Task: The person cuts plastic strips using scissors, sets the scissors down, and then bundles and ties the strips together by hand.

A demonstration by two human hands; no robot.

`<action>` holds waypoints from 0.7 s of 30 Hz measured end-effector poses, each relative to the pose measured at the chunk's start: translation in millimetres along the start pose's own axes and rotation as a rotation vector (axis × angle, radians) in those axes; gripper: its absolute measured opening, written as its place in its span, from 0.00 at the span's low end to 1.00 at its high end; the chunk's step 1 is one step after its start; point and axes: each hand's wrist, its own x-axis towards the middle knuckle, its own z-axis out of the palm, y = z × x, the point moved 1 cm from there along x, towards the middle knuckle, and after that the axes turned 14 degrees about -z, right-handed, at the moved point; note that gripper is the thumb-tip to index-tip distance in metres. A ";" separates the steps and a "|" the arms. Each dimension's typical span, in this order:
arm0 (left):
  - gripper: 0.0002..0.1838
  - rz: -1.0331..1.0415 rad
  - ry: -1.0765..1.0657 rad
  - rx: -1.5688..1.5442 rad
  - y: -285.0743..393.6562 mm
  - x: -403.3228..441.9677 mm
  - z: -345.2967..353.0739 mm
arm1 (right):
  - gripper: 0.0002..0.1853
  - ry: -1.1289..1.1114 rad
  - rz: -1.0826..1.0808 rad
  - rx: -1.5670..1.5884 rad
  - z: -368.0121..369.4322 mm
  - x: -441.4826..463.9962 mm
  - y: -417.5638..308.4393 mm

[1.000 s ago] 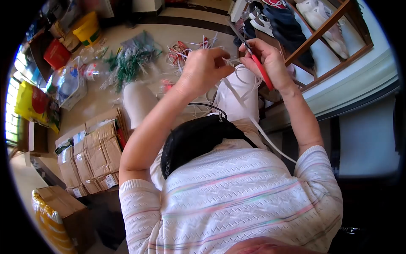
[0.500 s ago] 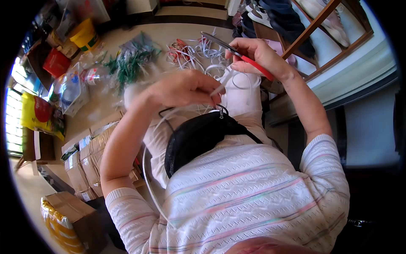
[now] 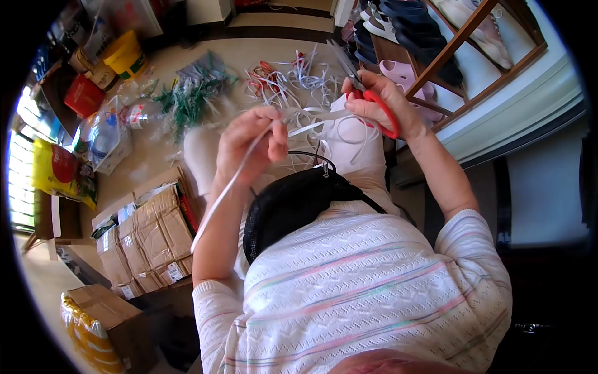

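Observation:
Red-handled scissors (image 3: 383, 112) are in my right hand (image 3: 389, 103), their blades slightly apart and pointing up and away. A white strap (image 3: 232, 181) is pinched in my left hand (image 3: 252, 140). One part of the strap hangs down along my left forearm, and another runs across to the fingers of my right hand. Loose white loops (image 3: 355, 134) lie over my right knee. Beyond my hands, white and red strips (image 3: 280, 81) lie tangled on the floor. A black waist bag (image 3: 286, 209) rests on my lap.
Green stringy material (image 3: 190, 96) lies on the floor ahead. At the left are a yellow bucket (image 3: 124, 55), a red container (image 3: 83, 96), a white basket (image 3: 112, 149) and flattened cardboard (image 3: 146, 234). A wooden shoe rack (image 3: 458, 47) stands close on the right.
My left hand has moved left, then up, and the strap now stretches between both hands. The scissors, earlier swung leftward, now point more upward.

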 end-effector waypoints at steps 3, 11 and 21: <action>0.14 0.162 -0.073 -0.177 -0.1 4.6 4.1 | 0.10 0.041 0.027 0.025 10.6 -8.2 -1.9; 0.16 0.137 0.168 0.331 -11.8 16.8 1.3 | 0.11 0.144 -0.102 0.010 37.1 -11.5 2.2; 0.18 0.376 0.483 1.614 -22.0 12.7 34.8 | 0.11 0.173 -0.045 -0.003 40.2 -10.4 0.4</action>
